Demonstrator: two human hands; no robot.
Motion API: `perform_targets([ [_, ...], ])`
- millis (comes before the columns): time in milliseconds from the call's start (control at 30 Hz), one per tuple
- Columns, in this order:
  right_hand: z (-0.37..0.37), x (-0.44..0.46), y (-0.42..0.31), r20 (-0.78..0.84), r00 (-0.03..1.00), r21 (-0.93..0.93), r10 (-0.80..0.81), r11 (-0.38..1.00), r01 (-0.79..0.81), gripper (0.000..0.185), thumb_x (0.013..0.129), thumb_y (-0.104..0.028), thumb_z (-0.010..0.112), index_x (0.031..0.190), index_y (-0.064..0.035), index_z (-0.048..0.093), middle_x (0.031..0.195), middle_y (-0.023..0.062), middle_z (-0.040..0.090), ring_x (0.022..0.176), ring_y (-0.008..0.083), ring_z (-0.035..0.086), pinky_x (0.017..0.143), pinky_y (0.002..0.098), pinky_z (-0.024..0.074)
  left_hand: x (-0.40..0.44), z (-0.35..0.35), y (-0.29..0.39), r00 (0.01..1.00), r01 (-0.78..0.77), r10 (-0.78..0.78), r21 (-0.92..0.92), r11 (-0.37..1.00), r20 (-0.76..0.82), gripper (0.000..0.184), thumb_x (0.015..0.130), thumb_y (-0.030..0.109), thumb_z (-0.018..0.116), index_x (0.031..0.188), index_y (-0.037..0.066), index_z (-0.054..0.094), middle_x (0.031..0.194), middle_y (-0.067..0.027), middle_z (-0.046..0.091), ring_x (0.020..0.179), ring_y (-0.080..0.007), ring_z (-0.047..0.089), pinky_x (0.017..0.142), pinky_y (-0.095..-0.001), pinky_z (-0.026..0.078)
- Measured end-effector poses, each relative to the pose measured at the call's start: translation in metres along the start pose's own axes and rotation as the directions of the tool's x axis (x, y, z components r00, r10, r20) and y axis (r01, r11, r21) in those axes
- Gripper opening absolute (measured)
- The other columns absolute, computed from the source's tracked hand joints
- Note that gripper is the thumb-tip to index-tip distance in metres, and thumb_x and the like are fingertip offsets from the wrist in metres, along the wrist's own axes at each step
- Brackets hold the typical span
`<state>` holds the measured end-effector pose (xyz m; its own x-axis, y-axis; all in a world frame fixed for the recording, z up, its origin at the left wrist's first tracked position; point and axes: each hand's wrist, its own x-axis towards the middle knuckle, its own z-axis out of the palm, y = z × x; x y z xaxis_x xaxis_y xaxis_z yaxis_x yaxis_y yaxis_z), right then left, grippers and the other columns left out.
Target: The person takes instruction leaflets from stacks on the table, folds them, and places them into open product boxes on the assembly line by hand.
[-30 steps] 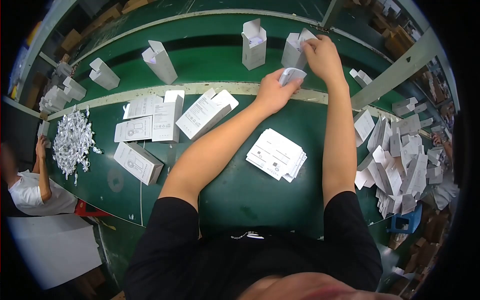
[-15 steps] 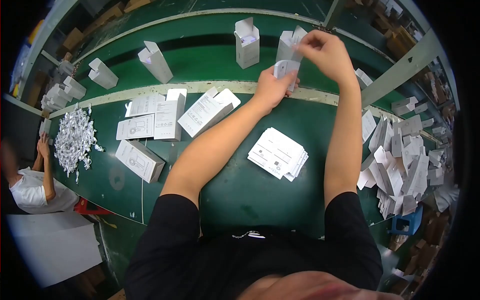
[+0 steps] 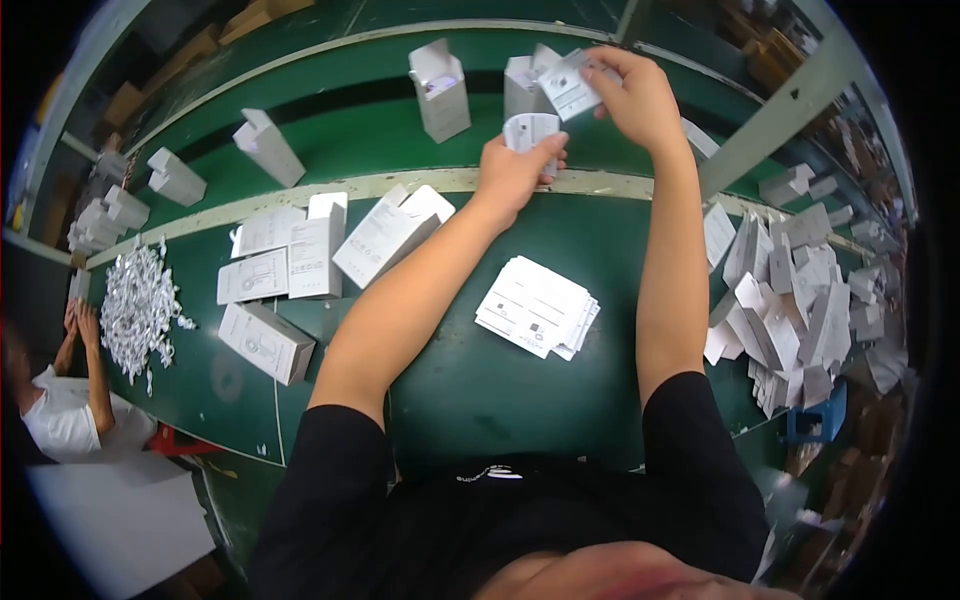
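My left hand (image 3: 515, 175) is closed around a small stack of white printed leaflets (image 3: 528, 130), held over the pale rail at the table's far edge. My right hand (image 3: 640, 100) pinches a single printed leaflet (image 3: 570, 88) between thumb and fingers. That leaflet overlaps the right side of an open white carton (image 3: 520, 92) standing on the green belt, and whether they touch I cannot tell. Left of it stands another open carton (image 3: 441, 100) with something pale purple inside. A pile of leaflets (image 3: 535, 305) lies on the green table between my forearms.
Several white cartons (image 3: 265, 335) lie on the table to the left, beside a heap of white cables (image 3: 140, 310). Further cartons (image 3: 268, 148) stand along the belt. Many flattened cartons (image 3: 800, 300) are piled at right, near a post (image 3: 770, 110). Another person's hands (image 3: 82, 322) are at far left.
The leaflet in my right hand has swung out flat, its printed face now showing. Both hands sit further left in view. Belt cartons have shifted left, more than the table things.
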<state>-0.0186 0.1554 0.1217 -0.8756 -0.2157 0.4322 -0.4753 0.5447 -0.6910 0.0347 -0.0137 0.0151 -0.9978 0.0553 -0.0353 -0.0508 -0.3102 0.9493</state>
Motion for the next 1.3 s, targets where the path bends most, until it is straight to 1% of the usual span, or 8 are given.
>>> perform_targets([
  [233,-0.025,-0.007,-0.002,0.408,0.911,0.117,0.053,0.987,-0.110,0.024,0.091,-0.004,0.053,0.102,-0.0050,0.074,0.091,0.0017,0.073,0.071,0.0068,0.069,0.056,0.0217,0.0475,0.006,-0.004,-0.007,1.000,0.000,0.000,-0.221,0.975,0.000,0.051,0.101,0.053,0.062,0.120,0.005,0.067,0.099,-0.0092,0.075,0.083,-0.0174,0.074,0.064,-0.0270,0.059],
  [367,-0.007,-0.006,0.006,0.619,0.785,-0.018,0.029,1.000,-0.023,0.025,0.090,-0.025,0.071,0.098,-0.0009,0.075,0.088,0.0082,0.075,0.074,0.0159,0.072,0.067,0.0316,0.0567,0.000,-0.003,-0.006,0.998,-0.036,0.036,0.008,0.999,-0.057,0.047,0.098,0.044,0.070,0.127,0.007,0.067,0.117,-0.0052,0.072,0.097,-0.0157,0.070,0.070,-0.0299,0.059],
  [733,-0.013,-0.007,0.005,0.451,0.869,-0.067,0.205,0.978,-0.197,0.019,0.086,-0.021,0.078,0.090,-0.0024,0.077,0.079,0.0089,0.076,0.060,0.0162,0.071,0.063,0.0310,0.0549,-0.001,0.009,-0.004,0.990,-0.012,0.033,0.155,0.988,-0.138,0.037,0.097,0.033,0.075,0.118,0.003,0.068,0.101,-0.0048,0.073,0.081,-0.0113,0.067,0.062,-0.0254,0.052],
  [800,-0.018,-0.002,0.023,0.075,0.991,-0.241,0.109,0.967,-0.088,0.033,0.081,-0.033,0.083,0.094,-0.0041,0.078,0.084,0.0143,0.077,0.074,0.0241,0.075,0.071,0.0372,0.0587,-0.002,0.011,-0.005,0.989,-0.042,0.065,0.171,0.984,-0.133,0.036,0.096,0.032,0.076,0.114,0.002,0.071,0.098,-0.0048,0.073,0.076,-0.0108,0.065,0.059,-0.0240,0.051],
  [867,-0.016,0.001,0.051,-0.264,0.959,-0.547,0.105,0.803,-0.239,0.049,0.078,-0.032,0.084,0.117,-0.0054,0.072,0.120,0.0194,0.070,0.117,0.0389,0.061,0.098,0.0486,0.0518,-0.002,0.013,-0.009,0.983,-0.085,0.115,0.194,0.977,-0.145,0.037,0.096,0.032,0.077,0.115,0.000,0.072,0.096,-0.0044,0.073,0.072,-0.0095,0.063,0.057,-0.0235,0.049],
  [1000,-0.015,0.016,0.093,-0.296,0.823,-0.760,0.484,0.403,-0.510,0.065,0.085,-0.014,0.071,0.144,-0.0029,0.048,0.154,0.0287,0.039,0.151,0.0486,0.025,0.112,0.0608,0.0356,-0.001,0.012,-0.011,0.990,-0.088,0.110,0.234,0.968,-0.083,0.040,0.095,0.033,0.077,0.114,-0.001,0.072,0.093,-0.0052,0.074,0.068,-0.0098,0.061,0.058,-0.0244,0.049],
  [1100,-0.021,0.021,0.123,-0.179,0.636,-0.788,0.751,0.278,-0.549,0.060,0.088,-0.016,0.068,0.144,-0.0045,0.050,0.150,0.0249,0.049,0.144,0.0446,0.041,0.113,0.0617,0.0346,-0.004,0.013,-0.005,0.993,-0.066,0.089,0.269,0.961,-0.076,0.040,0.094,0.034,0.077,0.114,-0.001,0.072,0.093,-0.0050,0.074,0.068,-0.0103,0.061,0.058,-0.0253,0.049],
  [1300,-0.022,0.021,0.111,-0.186,0.853,-0.695,0.488,0.548,-0.465,0.064,0.078,-0.029,0.079,0.132,-0.0022,0.058,0.131,0.0205,0.064,0.126,0.0392,0.059,0.106,0.0565,0.0460,0.001,0.010,-0.012,0.993,-0.104,0.115,0.230,0.968,-0.034,0.039,0.094,0.032,0.077,0.116,0.000,0.072,0.095,-0.0059,0.074,0.072,-0.0097,0.062,0.060,-0.0242,0.049],
])
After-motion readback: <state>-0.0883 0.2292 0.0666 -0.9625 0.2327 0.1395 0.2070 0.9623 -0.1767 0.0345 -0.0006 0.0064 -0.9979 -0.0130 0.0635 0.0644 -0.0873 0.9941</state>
